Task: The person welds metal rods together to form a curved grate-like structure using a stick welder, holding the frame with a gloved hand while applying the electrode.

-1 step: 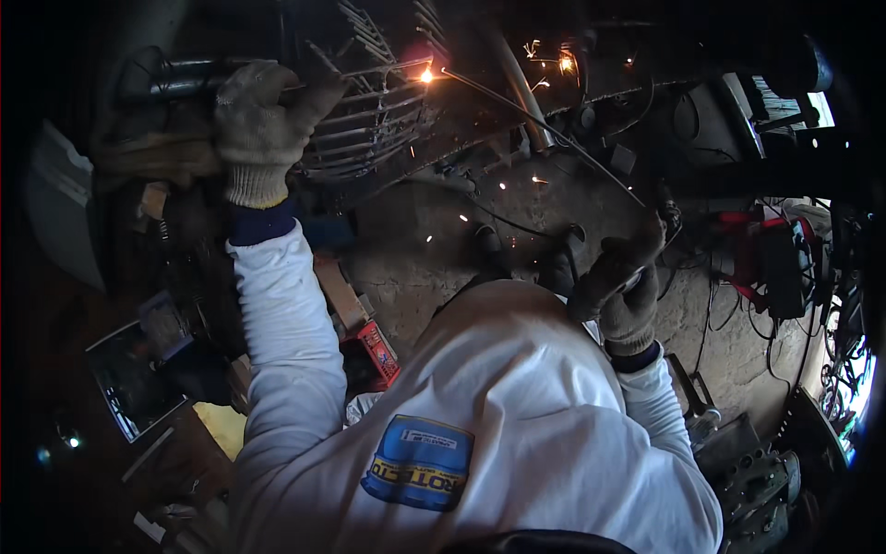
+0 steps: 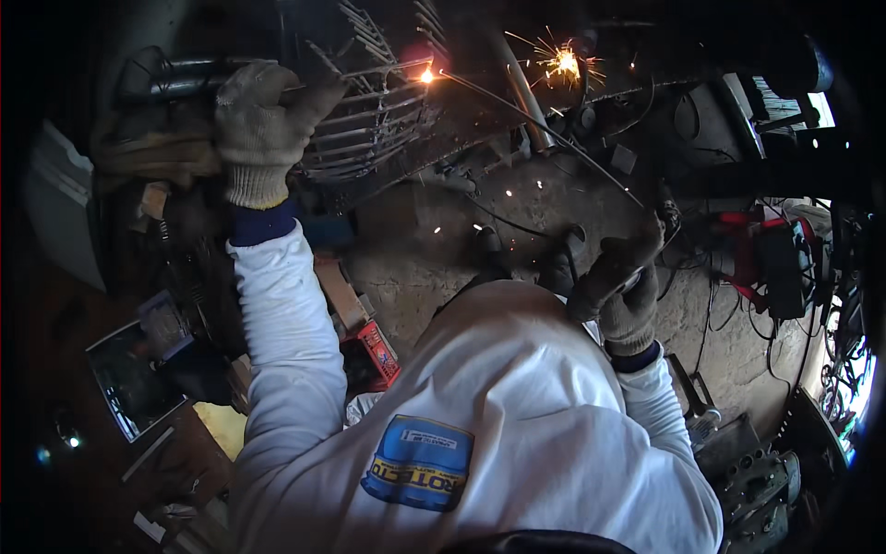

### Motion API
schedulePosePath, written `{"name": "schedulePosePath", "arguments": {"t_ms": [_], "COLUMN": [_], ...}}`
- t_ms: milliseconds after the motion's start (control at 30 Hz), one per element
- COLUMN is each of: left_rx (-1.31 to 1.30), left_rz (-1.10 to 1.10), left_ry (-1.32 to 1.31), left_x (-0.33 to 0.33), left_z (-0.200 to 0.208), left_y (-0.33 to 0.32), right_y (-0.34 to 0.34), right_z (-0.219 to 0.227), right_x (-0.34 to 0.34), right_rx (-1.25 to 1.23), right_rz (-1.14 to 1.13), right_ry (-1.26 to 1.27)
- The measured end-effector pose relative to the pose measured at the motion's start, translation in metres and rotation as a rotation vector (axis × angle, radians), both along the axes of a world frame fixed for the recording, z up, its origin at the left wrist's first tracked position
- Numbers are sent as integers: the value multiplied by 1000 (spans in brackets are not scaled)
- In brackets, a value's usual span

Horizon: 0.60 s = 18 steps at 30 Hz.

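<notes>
My left hand, in a grey knitted glove, is closed at the left end of a metal rack made of thin bars; its thumb lies against the bars, and the exact grip is partly hidden. In my gloved right hand, fingers wrapped round, is a welding electrode holder, mostly dark and hard to make out. From it a long, thin welding rod slants up and left. A small bright orange glow burns at the rack's right edge, close to the rod's tip.
A metal tube lies across the dark workbench edge, with a burst of sparks beside it. Cables trail over the floor at right near a red and black machine. A red box stands left of my body.
The spark burst at the far right has grown larger and brighter, and the flying sparks have shifted. The rod's tip has moved very slightly left. Both hands have stayed in place.
</notes>
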<state>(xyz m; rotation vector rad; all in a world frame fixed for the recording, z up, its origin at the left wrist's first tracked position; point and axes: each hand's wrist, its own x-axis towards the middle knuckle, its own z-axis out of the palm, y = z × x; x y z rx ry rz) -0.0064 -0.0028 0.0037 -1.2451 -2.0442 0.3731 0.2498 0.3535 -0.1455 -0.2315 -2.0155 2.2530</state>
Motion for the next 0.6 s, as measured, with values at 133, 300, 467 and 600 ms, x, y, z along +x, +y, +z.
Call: {"name": "schedulePosePath", "arguments": {"t_ms": [133, 300, 467, 600], "left_rx": [327, 393, 345, 251], "left_rz": [176, 309, 354, 273], "left_ry": [-269, -331, -355, -273], "left_x": [5, 17, 17, 11], "left_z": [2, 9, 9, 3], "left_y": [13, 24, 23, 10], "right_y": [0, 0, -2, 2], "right_z": [2, 2, 2, -7], "right_x": [-1, -1, -4, -1], "right_rx": [34, 27, 107, 97], "right_rz": [34, 50, 13, 69], "right_ry": [-13, -18, 6, 9]}}
